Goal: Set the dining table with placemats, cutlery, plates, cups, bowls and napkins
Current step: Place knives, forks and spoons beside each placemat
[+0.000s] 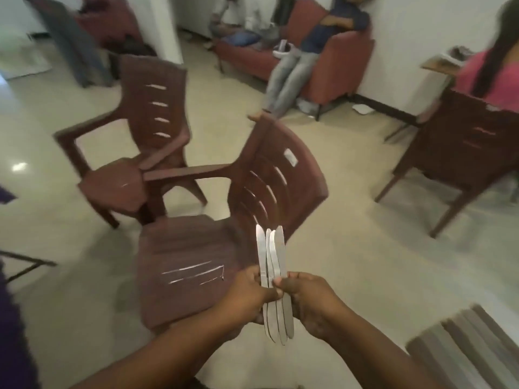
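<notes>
Between both sets of fingers, a bunch of knives (271,276) stands upright, left hand (247,293) and right hand (309,299) gripping it above a brown chair (191,265).

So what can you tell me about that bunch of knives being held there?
The knives are plain silvery table knives, metal by the look, about four, fanned slightly. They stand roughly upright, rounded blade tips up and away from the wearer, handles down. The left hand and the right hand both grip the bundle about the middle, thumbs and fingers pinching it from either side. They are held in the air in front of a brown plastic chair, touching only the hands.
</notes>
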